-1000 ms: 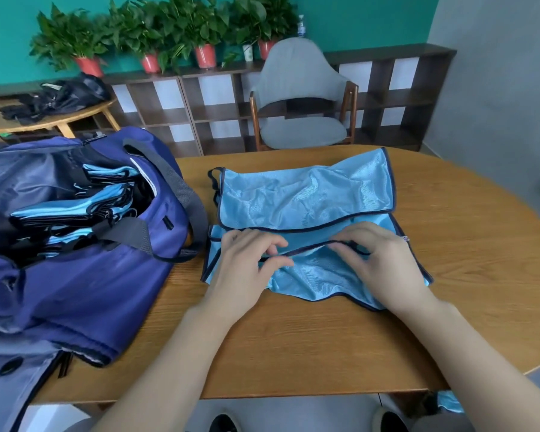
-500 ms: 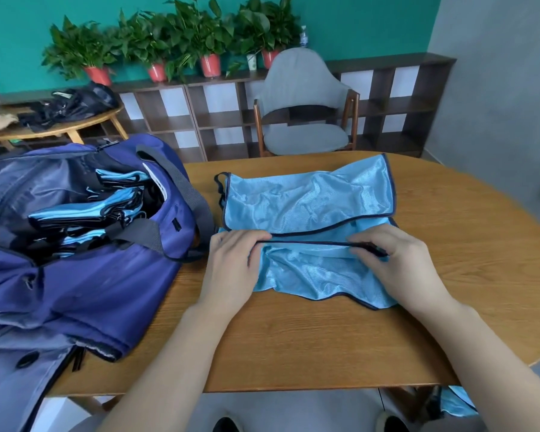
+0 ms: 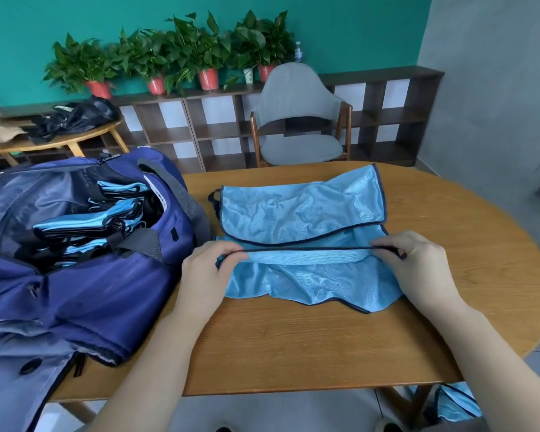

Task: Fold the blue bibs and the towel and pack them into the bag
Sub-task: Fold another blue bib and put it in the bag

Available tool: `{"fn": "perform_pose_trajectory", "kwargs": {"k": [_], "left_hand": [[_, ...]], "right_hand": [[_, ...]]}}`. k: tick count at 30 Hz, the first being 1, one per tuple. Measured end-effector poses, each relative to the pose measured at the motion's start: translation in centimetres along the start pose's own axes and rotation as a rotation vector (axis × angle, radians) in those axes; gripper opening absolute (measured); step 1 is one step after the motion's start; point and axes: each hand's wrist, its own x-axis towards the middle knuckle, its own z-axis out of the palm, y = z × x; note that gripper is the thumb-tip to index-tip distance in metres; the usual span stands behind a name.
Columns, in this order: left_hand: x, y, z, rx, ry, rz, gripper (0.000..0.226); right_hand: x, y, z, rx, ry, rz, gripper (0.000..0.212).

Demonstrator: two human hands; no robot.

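Note:
A light blue bib with dark navy trim lies spread on the wooden table, its far half flat and its near edge lifted. My left hand pinches the left end of that trimmed edge. My right hand pinches the right end, so the edge is stretched straight between them. To the left stands an open navy bag, with several folded blue bibs stacked inside. No towel is visible.
More blue fabric lies under the table at the lower right. A grey chair stands behind the table, in front of a low shelf with potted plants. A small round table with dark items stands at the far left.
Both hands slid apart along the bib's near trimmed edge, from its middle to its two ends, and raised it taut. The view shifted slightly downward.

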Motion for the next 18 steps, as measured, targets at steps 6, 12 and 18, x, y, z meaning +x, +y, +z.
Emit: {"fn": "perform_pose_trajectory", "kwargs": {"k": [6,12,18], "left_hand": [[-0.9,-0.3,-0.9,0.011,-0.022,0.024,0.022],[-1.6,-1.1,-2.1,0.048,-0.045,0.036,0.031],[-1.8,-1.4,-2.4,0.036,-0.05,0.022,0.035]], "right_hand": [[0.1,1.2,-1.4,-0.095,0.061,0.088,0.015],[-0.3,1.3,-3.1,0.002,0.042,0.127,0.013],[-0.8,1.4,-3.8,0.067,-0.033,0.154,0.012]]}}
